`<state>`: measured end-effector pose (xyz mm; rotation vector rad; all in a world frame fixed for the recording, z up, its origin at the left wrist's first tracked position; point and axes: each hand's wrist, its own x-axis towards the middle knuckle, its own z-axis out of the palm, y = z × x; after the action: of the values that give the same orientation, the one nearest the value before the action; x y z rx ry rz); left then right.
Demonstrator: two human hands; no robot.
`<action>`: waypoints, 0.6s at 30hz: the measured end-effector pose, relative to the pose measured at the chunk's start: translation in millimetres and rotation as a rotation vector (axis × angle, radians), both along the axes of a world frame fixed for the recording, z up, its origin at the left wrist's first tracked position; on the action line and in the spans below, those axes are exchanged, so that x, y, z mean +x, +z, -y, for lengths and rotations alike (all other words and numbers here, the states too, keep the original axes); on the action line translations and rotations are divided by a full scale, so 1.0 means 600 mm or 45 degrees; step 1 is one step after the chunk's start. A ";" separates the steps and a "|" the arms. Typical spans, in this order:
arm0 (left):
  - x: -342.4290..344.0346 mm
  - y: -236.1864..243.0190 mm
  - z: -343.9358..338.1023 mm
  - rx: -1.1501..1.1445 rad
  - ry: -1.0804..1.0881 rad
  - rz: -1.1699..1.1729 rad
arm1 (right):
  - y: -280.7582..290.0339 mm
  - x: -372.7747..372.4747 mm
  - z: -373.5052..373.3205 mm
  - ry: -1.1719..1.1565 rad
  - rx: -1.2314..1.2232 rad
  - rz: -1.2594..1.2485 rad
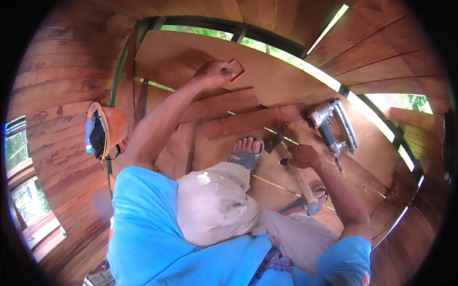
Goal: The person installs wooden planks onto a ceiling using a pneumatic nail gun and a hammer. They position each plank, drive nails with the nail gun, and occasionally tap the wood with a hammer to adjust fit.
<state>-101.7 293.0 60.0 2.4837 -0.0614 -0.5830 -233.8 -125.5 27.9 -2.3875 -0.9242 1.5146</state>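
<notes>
My left hand [214, 75] reaches forward over a wide brown board [281, 78], fingers closed on a thin, flat red-edged piece [237, 71] whose kind I cannot make out. My right hand [304, 157] is closed too, low at the right of my feet. A small black-and-white end [284, 161] pokes out from its fingers; the rest is hidden. Beside and below that hand lies a hammer [305, 188] with a wooden handle and grey head. Another dark metal tool head [273, 142] shows by my sandalled foot [246, 150].
A nail gun [327, 131] with a hose fitting lies to the right of my right hand. Loose planks [219, 106] lie ahead of my feet. An orange helmet [114, 126] is at the left. A hand saw [141, 101] leans near it. Narrow gaps run between floorboards.
</notes>
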 end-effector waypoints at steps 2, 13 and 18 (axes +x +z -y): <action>-0.041 0.008 -0.025 -0.071 0.007 -0.035 | 0.012 0.005 -0.007 0.043 0.001 0.020; -0.087 0.015 -0.020 -0.192 0.178 -0.234 | 0.106 0.025 0.102 -0.139 0.030 0.024; -0.058 0.054 -0.024 -0.081 0.039 -0.163 | 0.129 -0.011 0.157 -0.262 -0.036 -0.023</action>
<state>-136.2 307.3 92.2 2.3759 0.0074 -0.7148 -240.4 -219.6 105.3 -2.3983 -0.6348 1.4782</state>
